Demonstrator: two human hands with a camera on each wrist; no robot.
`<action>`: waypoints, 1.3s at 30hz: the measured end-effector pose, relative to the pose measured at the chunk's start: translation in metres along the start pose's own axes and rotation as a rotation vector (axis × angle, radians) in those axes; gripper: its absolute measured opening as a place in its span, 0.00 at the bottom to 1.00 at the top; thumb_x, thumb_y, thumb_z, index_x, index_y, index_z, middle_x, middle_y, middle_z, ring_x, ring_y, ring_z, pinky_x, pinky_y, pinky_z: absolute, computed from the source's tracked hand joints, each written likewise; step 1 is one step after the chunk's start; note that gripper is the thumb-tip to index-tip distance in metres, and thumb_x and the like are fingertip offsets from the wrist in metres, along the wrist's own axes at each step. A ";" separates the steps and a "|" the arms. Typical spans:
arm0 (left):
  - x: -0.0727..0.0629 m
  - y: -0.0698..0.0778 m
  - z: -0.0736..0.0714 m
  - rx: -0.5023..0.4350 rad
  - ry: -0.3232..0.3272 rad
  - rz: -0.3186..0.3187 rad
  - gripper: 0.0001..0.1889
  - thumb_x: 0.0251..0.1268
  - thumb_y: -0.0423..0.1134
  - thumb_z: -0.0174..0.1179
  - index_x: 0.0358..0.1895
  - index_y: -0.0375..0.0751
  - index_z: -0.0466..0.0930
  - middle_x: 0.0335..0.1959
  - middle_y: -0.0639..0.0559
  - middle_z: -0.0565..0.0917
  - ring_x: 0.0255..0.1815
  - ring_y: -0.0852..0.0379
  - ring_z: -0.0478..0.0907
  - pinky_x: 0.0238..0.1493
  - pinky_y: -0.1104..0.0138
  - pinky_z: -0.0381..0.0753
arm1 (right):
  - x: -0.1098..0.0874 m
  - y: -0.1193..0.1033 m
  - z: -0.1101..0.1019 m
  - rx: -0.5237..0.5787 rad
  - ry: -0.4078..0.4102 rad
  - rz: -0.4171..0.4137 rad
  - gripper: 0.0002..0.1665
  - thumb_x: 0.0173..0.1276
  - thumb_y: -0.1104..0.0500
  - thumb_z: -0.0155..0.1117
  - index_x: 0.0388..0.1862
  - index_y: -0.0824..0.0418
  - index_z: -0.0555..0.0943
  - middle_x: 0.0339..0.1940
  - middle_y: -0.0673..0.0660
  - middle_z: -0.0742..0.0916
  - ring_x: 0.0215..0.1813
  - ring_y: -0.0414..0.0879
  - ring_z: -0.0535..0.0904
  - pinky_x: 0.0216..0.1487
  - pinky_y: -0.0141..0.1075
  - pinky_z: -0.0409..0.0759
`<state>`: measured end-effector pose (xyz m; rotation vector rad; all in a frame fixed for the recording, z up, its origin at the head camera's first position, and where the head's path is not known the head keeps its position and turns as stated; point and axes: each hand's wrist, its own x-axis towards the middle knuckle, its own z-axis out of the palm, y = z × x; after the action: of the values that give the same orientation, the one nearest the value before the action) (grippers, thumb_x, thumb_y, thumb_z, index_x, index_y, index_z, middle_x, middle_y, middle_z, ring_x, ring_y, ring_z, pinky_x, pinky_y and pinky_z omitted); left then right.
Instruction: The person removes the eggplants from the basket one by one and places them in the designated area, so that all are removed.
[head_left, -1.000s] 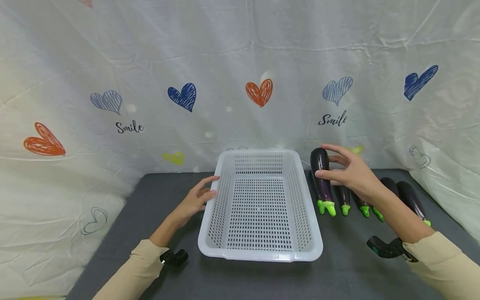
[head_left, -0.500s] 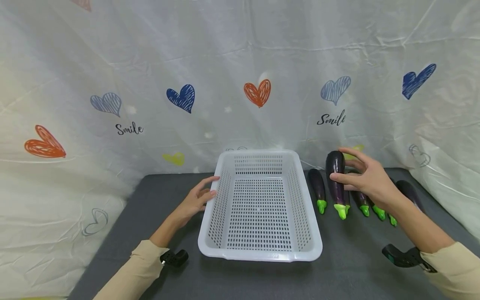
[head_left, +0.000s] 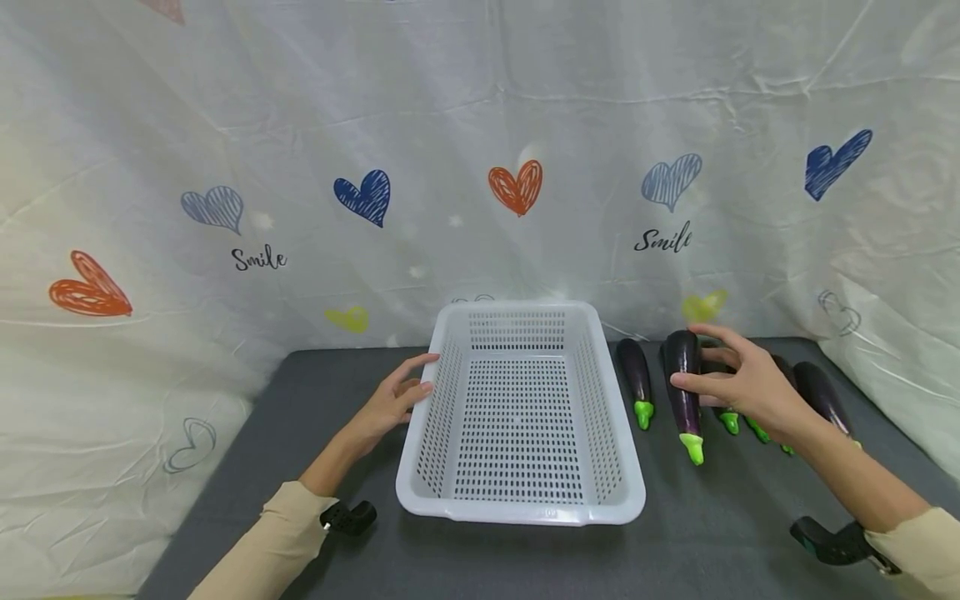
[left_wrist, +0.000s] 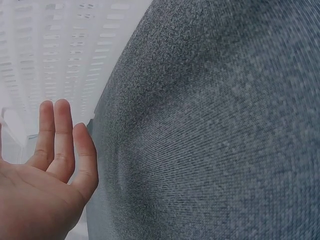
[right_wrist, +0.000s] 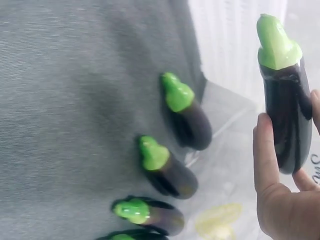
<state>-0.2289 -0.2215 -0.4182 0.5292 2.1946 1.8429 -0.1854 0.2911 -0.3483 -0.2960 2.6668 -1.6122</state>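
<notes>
In the head view my right hand [head_left: 753, 385] holds a dark purple eggplant [head_left: 682, 379] with a light green stem, between thumb and fingers. The right wrist view shows this eggplant [right_wrist: 286, 115] raised off the cloth, its green end pointing up in that picture. My left hand [head_left: 392, 406] touches the left rim of a white perforated plastic basket [head_left: 517, 512]. Seen from the left wrist, its fingers [left_wrist: 61, 142] are nearly straight along the basket's outer wall. Nothing lies in the basket.
One eggplant [head_left: 636, 375] lies just right of the basket. Several more, such as the eggplant [head_left: 823, 396] at the far right, lie in a row, partly hidden by my right hand and forearm. A dark grey cloth [head_left: 525, 562] covers the table; a heart-printed white curtain [head_left: 442, 125] hangs behind.
My right hand has moved right and nearer with the eggplant, away from the one beside the basket. My left hand and the basket have stayed in place.
</notes>
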 end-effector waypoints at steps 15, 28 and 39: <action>0.001 -0.002 0.000 0.015 0.012 0.005 0.29 0.80 0.42 0.55 0.79 0.56 0.59 0.61 0.35 0.75 0.56 0.41 0.78 0.50 0.47 0.81 | -0.025 0.025 0.017 0.019 -0.073 0.040 0.51 0.66 0.56 0.76 0.80 0.62 0.58 0.70 0.84 0.64 0.54 0.64 0.83 0.42 0.46 0.85; -0.001 0.001 0.001 0.013 0.019 -0.005 0.29 0.81 0.44 0.54 0.79 0.56 0.59 0.61 0.34 0.76 0.55 0.41 0.79 0.48 0.48 0.82 | -0.039 0.040 0.027 0.051 -0.101 0.105 0.51 0.64 0.57 0.77 0.78 0.66 0.59 0.68 0.84 0.66 0.47 0.56 0.87 0.42 0.46 0.85; -0.002 0.003 0.001 0.018 0.006 -0.008 0.29 0.81 0.44 0.54 0.80 0.57 0.57 0.62 0.34 0.75 0.56 0.41 0.79 0.50 0.47 0.81 | -0.042 0.047 0.038 0.031 -0.091 0.160 0.52 0.63 0.56 0.78 0.77 0.68 0.59 0.64 0.83 0.71 0.46 0.57 0.86 0.40 0.46 0.86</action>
<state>-0.2262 -0.2206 -0.4156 0.5182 2.2158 1.8255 -0.1479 0.2863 -0.4107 -0.1470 2.5247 -1.5522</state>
